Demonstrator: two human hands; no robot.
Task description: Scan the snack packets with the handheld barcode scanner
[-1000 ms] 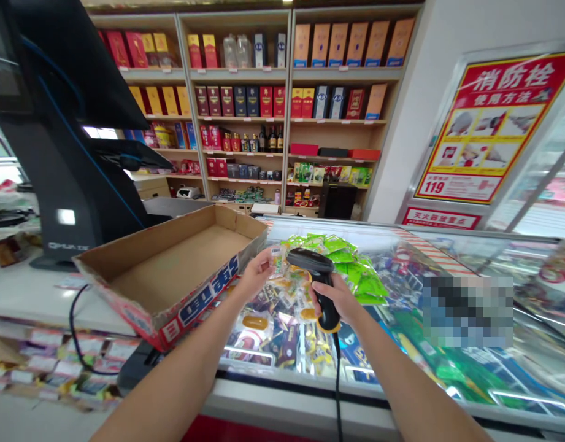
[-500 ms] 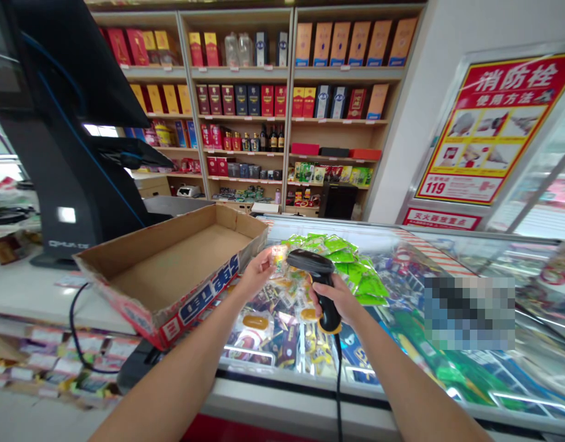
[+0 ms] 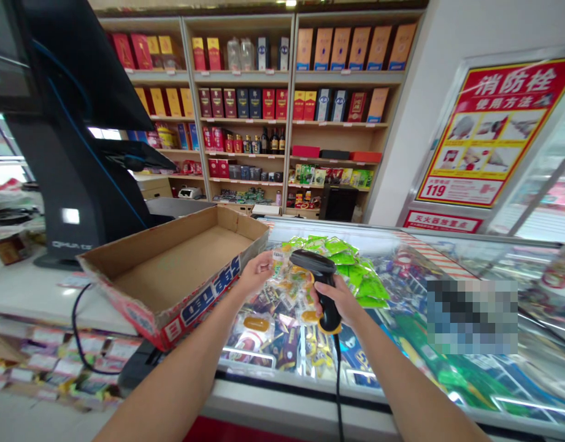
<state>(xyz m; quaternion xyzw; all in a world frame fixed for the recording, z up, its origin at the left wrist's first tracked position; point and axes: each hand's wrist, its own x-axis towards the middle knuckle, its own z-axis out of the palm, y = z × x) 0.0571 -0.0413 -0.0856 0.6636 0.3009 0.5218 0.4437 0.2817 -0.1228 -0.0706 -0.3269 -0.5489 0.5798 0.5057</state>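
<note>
While our right hand [image 3: 338,299] grips the scanner [image 3: 313,261], our left hand [image 3: 257,273] pinches a clear packet [image 3: 278,265] near its nose; we cannot tell whether it has scanned, and loose packets [image 3: 257,323] and green bags [image 3: 361,277] lie unheld on the counter [image 3: 264,395]

Under my left fingers [image 3: 265,262] and right fingers [image 3: 316,301] runs a glass-topped desk [image 3: 381,247], with packaged goods [image 3: 290,347] showing through its pane. Directly on the glass, clear-wrapped orange snacks [image 3: 256,323] lie loosely scattered between my fingers and nearer to me, while bright green packets [image 3: 367,282] overlap in a pile beyond and to the right of my right fingers. Just left of my left fingers stands an open cardboard box [image 3: 172,270], its underside hidden, and striped tape [image 3: 429,251] crosses the pane well right of my right fingers.
</note>
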